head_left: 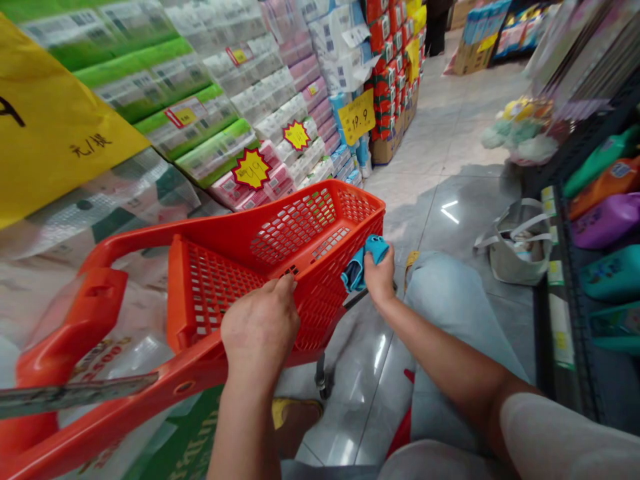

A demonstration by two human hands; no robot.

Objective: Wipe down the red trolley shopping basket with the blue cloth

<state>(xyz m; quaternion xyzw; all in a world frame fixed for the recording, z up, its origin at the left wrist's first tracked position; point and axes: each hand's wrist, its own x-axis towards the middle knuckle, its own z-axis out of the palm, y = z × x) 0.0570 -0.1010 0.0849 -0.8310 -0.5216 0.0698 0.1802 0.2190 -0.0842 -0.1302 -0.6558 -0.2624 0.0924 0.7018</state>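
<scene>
A red plastic shopping cart (320, 280) with meshed walls fills the middle, and no goods show inside its basket. My left hand (261, 320) is closed over the near top rim, its fingertips partly hidden. To the right, my right hand (381, 272) grips a bunched blue cloth (354, 270), which rests against or close to the basket's outer side wall, just below the rim. Contact there is hard to make out. At the left is the cart's thick red handle (75, 333). A dark wheel (323, 380) shows underneath.
Stacked tissue packs (270, 87) line the left side, with a yellow price sign (357, 118) among them. On the right, a shelf (563, 320) holds coloured bottles (607, 220). A pale tote bag (520, 243) sits on the tiled floor (440, 193). A person's dark legs (436, 30) stand far back.
</scene>
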